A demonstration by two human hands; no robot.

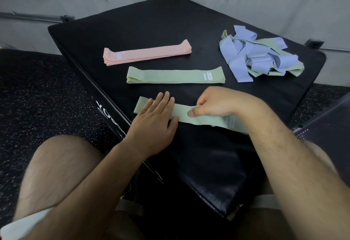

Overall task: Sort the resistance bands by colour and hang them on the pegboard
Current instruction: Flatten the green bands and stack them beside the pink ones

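**Green band pressed flat on the black pad**

The left hand lies flat with straight fingers, pressing the near green band onto the black pad. The right hand pinches the same band between thumb and curled fingers. Beyond lies a flattened green band with a white label, its print too small to read, then a pink stack. At far right is a lavender-and-green tangle. The white lettering on the pad's side is illegible.

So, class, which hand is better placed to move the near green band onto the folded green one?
Right. The right hand pinches the near green band; the left hand only presses flat on it.
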